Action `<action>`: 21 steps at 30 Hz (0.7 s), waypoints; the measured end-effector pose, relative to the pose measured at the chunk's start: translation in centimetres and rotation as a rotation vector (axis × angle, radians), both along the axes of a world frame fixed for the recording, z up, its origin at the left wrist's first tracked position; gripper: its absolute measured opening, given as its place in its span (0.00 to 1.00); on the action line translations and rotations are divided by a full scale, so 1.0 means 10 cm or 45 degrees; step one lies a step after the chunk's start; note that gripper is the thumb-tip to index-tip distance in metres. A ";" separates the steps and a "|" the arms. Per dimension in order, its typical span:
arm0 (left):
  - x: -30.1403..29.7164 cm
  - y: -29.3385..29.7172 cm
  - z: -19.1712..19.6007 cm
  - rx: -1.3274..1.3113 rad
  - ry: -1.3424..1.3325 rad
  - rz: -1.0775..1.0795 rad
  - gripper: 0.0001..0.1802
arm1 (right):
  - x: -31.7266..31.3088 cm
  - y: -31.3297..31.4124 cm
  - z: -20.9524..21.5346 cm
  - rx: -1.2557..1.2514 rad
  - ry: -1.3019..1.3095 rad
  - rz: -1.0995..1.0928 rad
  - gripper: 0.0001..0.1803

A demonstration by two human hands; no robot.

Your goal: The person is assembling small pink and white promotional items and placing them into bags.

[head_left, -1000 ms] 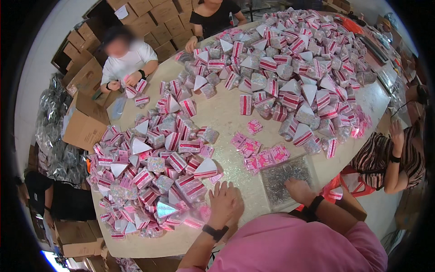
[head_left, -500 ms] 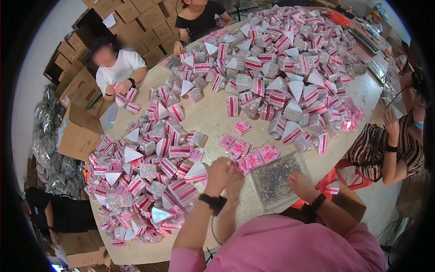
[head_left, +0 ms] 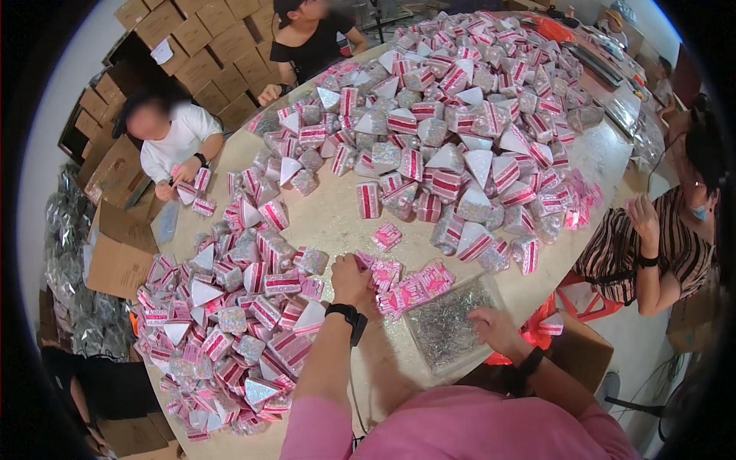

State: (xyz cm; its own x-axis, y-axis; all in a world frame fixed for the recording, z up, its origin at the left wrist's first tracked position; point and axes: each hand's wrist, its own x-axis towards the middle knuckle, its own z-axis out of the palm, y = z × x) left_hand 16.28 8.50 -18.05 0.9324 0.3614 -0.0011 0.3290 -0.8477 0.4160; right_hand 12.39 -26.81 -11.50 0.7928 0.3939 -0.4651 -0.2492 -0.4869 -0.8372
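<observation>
My left hand (head_left: 349, 280) reaches over the table at the left end of a row of pink printed cards (head_left: 414, 290). Its fingertips meet the edge of a pink card, but the back of the hand hides whether they grip it. My right hand (head_left: 494, 328) is over the right side of a shallow clear tray (head_left: 412, 337) of small silvery metal pieces (head_left: 448, 326). The fingers there are bent and drawn together; anything pinched between them is too small to make out. One more pink card (head_left: 386, 236) lies just beyond the row.
Wrapped pink-and-white cake-slice-shaped packs (head_left: 230, 314) are heaped to my left, and a bigger heap (head_left: 460, 130) covers the far side. Around the table (head_left: 322, 211) are people, at left, far side and right. Cartons (head_left: 123, 249) stand at left; an open box (head_left: 583, 349) is at right.
My left hand has moved left and away from me to the pink card at the row's end. My right hand's fingers have lowered toward the metal pieces. The whole view has shifted.
</observation>
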 end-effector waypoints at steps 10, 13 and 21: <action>-0.26 -0.22 0.59 -0.369 -0.172 -0.065 0.27 | -0.03 0.06 0.11 -0.039 -0.001 0.114 0.09; -0.53 -0.41 0.77 -0.400 -0.297 -0.134 0.26 | -0.04 0.01 -0.04 -0.002 -0.310 0.198 0.08; -1.10 -0.86 1.03 -0.345 -0.460 -0.290 0.29 | 0.00 0.25 0.52 0.199 0.177 0.087 0.05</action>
State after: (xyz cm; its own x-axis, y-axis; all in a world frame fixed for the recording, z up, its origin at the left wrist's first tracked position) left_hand 5.27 -0.06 -7.75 0.9457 0.1802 0.2704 -0.0571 -0.7270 0.6842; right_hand 12.37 -24.36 -6.26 0.6942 0.5203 -0.4974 -0.3388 -0.3735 -0.8636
